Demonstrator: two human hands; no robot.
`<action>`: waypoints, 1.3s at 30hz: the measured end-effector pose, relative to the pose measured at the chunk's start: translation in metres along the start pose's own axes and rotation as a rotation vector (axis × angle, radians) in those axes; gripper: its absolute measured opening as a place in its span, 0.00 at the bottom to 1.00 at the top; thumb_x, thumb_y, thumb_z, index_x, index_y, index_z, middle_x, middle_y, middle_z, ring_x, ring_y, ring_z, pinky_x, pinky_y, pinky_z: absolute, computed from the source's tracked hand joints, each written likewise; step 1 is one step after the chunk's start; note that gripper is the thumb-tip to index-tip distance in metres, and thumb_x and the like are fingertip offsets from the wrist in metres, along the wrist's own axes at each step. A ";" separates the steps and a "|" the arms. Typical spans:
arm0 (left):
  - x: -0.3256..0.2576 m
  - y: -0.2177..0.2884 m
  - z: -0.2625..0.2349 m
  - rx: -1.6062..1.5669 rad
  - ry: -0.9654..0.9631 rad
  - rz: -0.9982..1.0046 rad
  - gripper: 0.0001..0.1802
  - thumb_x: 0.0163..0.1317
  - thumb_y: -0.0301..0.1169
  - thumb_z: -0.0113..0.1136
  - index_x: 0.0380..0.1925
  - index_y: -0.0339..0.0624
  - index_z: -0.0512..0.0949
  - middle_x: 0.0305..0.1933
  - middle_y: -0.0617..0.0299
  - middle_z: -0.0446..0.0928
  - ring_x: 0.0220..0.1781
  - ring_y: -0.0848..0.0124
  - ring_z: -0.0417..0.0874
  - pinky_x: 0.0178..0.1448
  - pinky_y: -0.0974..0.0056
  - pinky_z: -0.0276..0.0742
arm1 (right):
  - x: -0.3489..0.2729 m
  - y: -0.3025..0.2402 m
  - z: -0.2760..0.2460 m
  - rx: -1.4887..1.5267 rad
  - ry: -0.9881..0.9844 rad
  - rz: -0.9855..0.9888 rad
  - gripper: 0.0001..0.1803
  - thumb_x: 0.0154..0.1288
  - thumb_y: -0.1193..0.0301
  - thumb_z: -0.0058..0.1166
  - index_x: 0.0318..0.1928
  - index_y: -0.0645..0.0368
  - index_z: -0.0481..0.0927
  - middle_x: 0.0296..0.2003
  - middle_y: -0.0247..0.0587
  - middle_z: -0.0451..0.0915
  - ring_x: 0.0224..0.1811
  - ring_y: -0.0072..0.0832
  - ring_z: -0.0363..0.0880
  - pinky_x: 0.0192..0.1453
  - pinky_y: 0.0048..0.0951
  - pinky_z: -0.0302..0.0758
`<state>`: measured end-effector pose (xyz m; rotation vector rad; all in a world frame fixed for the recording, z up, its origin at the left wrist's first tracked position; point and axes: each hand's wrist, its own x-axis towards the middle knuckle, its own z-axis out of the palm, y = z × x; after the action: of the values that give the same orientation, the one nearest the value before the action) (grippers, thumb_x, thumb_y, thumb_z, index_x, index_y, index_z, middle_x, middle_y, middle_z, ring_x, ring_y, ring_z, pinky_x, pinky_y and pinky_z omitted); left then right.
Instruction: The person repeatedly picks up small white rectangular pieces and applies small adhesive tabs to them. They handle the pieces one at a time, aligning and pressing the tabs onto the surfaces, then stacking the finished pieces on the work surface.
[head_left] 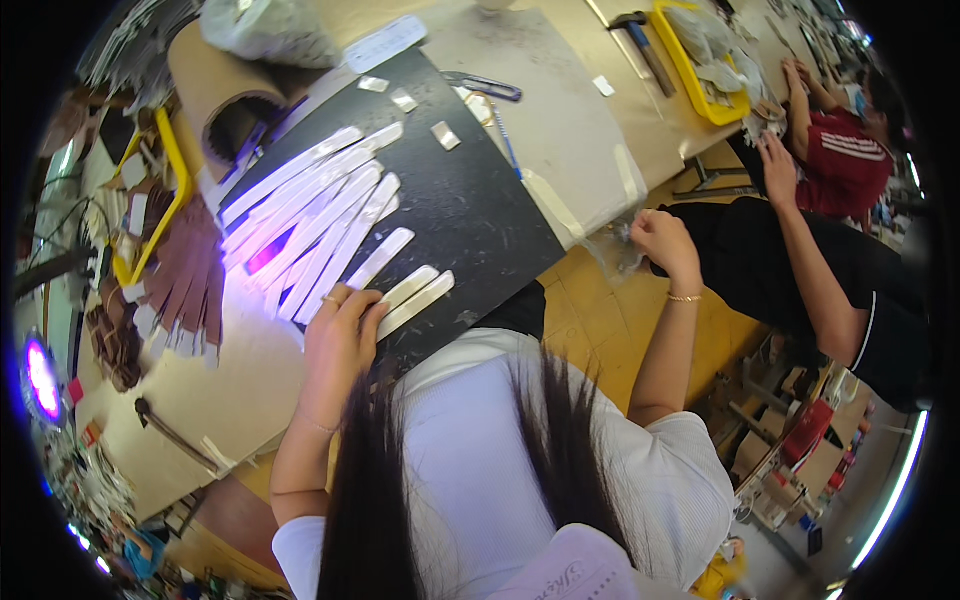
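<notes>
A fan of long, pale, shiny flat strips (335, 215) with rounded ends lies on a black board (480, 215). My left hand (342, 325) is at the near ends of the strips, its fingers bent and pressed on a short pale strip (425, 300) at the right of the fan. Off the board's right corner, my right hand (665, 245) is raised over the floor with its fingers curled closed. A crumpled piece of clear plastic film (612, 250) hangs at its fingertips.
A cutter knife (483, 86), a hammer (643, 55) and a yellow tray (700, 65) lie beyond the board. To the left are a cardboard tube (215, 90), brown strips (185, 270) and another hammer (175, 435). A co-worker's arm (810, 250) reaches in at the right.
</notes>
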<state>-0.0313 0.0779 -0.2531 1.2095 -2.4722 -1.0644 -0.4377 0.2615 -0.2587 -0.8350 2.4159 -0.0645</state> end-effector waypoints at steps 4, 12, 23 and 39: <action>0.000 0.004 -0.001 0.124 0.028 0.018 0.06 0.61 0.30 0.68 0.35 0.40 0.83 0.34 0.54 0.78 0.39 0.53 0.81 0.43 0.53 0.77 | 0.016 0.033 0.033 -0.103 0.002 0.105 0.11 0.58 0.65 0.58 0.34 0.60 0.85 0.32 0.51 0.86 0.35 0.47 0.86 0.44 0.43 0.81; 0.015 0.015 -0.036 -0.016 0.037 0.008 0.09 0.60 0.29 0.70 0.38 0.37 0.83 0.33 0.54 0.78 0.37 0.60 0.80 0.42 0.59 0.76 | 0.029 0.050 0.042 -0.300 0.155 0.050 0.17 0.66 0.56 0.56 0.42 0.57 0.82 0.42 0.54 0.84 0.48 0.53 0.82 0.49 0.53 0.78; 0.233 -0.025 -0.176 0.193 0.650 0.241 0.15 0.64 0.38 0.65 0.44 0.38 0.86 0.40 0.55 0.83 0.41 0.59 0.83 0.48 0.61 0.77 | 0.022 -0.026 -0.013 0.069 0.314 -0.143 0.13 0.69 0.68 0.55 0.41 0.67 0.83 0.27 0.45 0.84 0.24 0.29 0.83 0.31 0.31 0.78; 0.318 -0.047 -0.181 -0.083 0.459 0.011 0.11 0.60 0.34 0.68 0.36 0.37 0.86 0.31 0.59 0.86 0.33 0.71 0.87 0.37 0.65 0.79 | 0.006 -0.108 -0.023 0.258 0.282 -0.343 0.11 0.69 0.67 0.58 0.42 0.64 0.83 0.34 0.49 0.85 0.32 0.41 0.84 0.40 0.36 0.79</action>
<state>-0.1270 -0.2741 -0.1968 1.2470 -2.0615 -0.7702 -0.3945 0.1683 -0.2180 -1.1699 2.4168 -0.6501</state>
